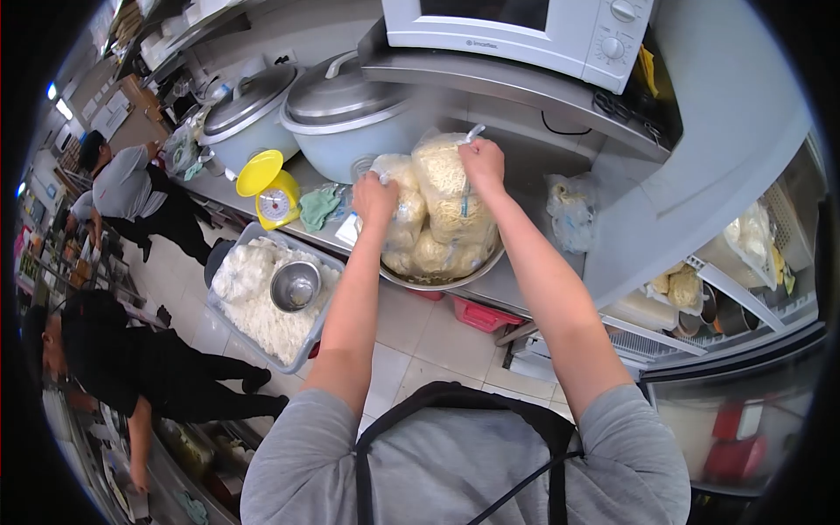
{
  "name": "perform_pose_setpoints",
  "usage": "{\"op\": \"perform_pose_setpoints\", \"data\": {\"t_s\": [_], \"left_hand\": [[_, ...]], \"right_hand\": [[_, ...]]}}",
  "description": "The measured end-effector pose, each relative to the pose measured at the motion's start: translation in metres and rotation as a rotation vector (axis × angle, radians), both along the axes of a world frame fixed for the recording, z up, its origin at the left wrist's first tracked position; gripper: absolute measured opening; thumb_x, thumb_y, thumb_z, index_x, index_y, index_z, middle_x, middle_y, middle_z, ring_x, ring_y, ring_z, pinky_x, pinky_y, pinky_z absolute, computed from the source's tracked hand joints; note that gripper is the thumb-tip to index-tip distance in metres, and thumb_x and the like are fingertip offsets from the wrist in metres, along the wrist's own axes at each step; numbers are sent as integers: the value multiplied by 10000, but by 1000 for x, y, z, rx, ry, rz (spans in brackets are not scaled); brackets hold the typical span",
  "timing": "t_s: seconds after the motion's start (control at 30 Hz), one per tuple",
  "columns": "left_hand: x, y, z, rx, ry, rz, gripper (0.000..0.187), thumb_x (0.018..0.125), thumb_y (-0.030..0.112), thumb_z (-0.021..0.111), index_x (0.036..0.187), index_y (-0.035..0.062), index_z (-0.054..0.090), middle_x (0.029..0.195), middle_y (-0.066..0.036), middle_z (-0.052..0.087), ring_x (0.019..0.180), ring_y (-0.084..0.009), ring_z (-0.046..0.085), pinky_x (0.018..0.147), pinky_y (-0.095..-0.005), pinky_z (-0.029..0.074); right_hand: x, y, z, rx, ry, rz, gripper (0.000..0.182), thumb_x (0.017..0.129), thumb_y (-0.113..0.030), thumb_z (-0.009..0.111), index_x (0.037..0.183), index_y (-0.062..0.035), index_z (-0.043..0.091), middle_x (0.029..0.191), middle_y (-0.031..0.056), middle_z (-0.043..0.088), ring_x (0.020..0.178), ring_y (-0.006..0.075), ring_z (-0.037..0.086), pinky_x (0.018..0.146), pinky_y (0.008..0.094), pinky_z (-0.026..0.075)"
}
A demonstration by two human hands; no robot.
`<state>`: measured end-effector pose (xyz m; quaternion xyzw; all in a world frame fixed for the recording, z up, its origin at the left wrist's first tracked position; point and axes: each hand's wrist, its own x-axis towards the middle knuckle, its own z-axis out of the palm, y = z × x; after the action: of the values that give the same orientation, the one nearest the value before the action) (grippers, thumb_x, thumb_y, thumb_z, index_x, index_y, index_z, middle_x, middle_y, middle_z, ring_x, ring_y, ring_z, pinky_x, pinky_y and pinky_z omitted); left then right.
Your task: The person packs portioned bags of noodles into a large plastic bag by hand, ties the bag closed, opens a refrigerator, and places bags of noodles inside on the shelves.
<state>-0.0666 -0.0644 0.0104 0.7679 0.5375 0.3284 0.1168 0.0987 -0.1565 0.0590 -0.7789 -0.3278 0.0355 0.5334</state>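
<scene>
My right hand (483, 164) is closed on the twisted neck of a tall clear plastic bag of pale yellow, noodle-like food (446, 188). That bag stands on top of other filled bags (437, 254) in a wide metal bowl (442, 286) on the counter. Just left of it, my left hand (374, 197) has its fingers curled on the top of a second filled bag (406, 210). The fingertips of the left hand are partly hidden. Only the bowl's front rim shows under the bags.
Left of the bowl are a yellow scale (276, 201), a green cloth (319, 207) and large lidded pots (350, 114). Below stands a grey tub (328, 262) of white food with a metal bowl (296, 286). A microwave (516, 39) sits overhead. Two people work at left.
</scene>
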Motion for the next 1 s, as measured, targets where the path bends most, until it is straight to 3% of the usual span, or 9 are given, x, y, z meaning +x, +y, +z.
{"op": "perform_pose_setpoints", "data": {"t_s": [0.1,0.2,0.33,0.4,0.53,0.67,0.9,0.97,1.0], "left_hand": [[5,4,-5,-62,-28,10,378,694,272,608,964,6,605,994,-193,583,934,-347,536,796,-436,436],[2,15,-20,-28,-191,35,411,694,260,611,1007,-4,593,962,-208,601,874,-390,557,771,-432,442],[0,46,-56,-117,-698,-50,287,731,121,592,958,-55,591,784,-99,614,722,-188,565,662,-305,441],[-13,37,-24,-366,-858,-276,156,731,62,568,866,-13,593,725,-24,562,651,-125,493,579,-275,390],[-16,19,4,-37,-798,-243,127,691,53,589,802,-8,584,692,-17,554,630,-124,488,579,-278,388],[-33,-61,71,-286,-843,-537,175,680,22,585,853,10,553,776,-39,565,716,-137,517,668,-265,415],[40,-276,37,-592,-496,-893,178,653,30,603,827,38,562,748,-7,554,660,-98,506,633,-228,404],[70,-332,-6,-771,-354,-937,136,655,26,595,782,53,556,714,19,539,621,-72,479,595,-216,386],[83,-359,-25,-860,-249,-979,120,658,25,590,766,57,549,705,31,532,609,-59,465,578,-214,377]], "right_hand": [[0,-34,8,279,-8,80,229,709,-183,608,609,-24,476,473,1,337,491,102,372,472,292,317],[-11,-112,32,362,25,193,244,771,-146,602,616,-56,437,569,-60,333,571,49,292,490,240,263],[-18,-236,50,346,221,190,296,773,-121,618,598,-58,388,595,-67,339,583,43,306,495,222,260],[-14,-296,31,335,254,132,305,769,-101,617,585,-68,376,601,-79,333,592,30,308,492,219,256],[-41,-412,-14,36,206,4,272,742,-80,609,590,-21,390,553,18,377,535,122,362,489,273,301],[-60,-516,-91,-231,109,-289,211,702,-98,601,612,24,453,586,168,451,538,269,464,519,351,371],[-23,-661,-246,-172,326,-771,232,692,-144,594,591,19,463,542,161,475,502,269,482,499,369,378],[5,-684,-280,-82,357,-866,254,717,-146,600,577,-11,437,498,55,416,501,116,381,464,320,337],[21,-691,-297,-41,352,-892,260,718,-145,604,575,-11,433,499,55,415,502,115,380,462,318,335]]}}
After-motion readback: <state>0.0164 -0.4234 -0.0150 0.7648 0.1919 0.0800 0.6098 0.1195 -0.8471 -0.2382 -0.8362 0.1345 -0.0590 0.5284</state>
